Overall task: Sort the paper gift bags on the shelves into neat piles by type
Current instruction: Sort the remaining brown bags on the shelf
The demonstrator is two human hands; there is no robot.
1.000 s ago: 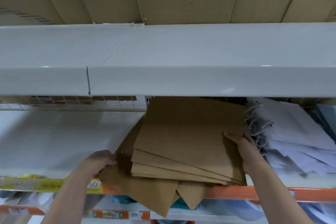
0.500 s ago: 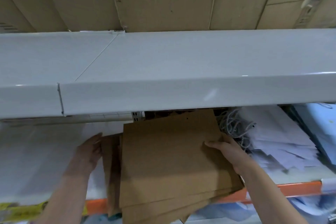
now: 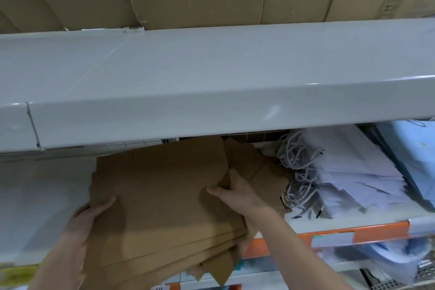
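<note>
The white metal shelf [image 3: 42, 198] carries my flat stack of brown kraft paper gift bags [image 3: 160, 195], straight ahead, its near end jutting past the shelf edge toward me, long axis front to back. My left hand [image 3: 87, 219] grips its left edge; my right hand [image 3: 237, 193] pinches the top bag, nearer the white rope-handled bags [image 3: 341, 172] beside it.
</note>
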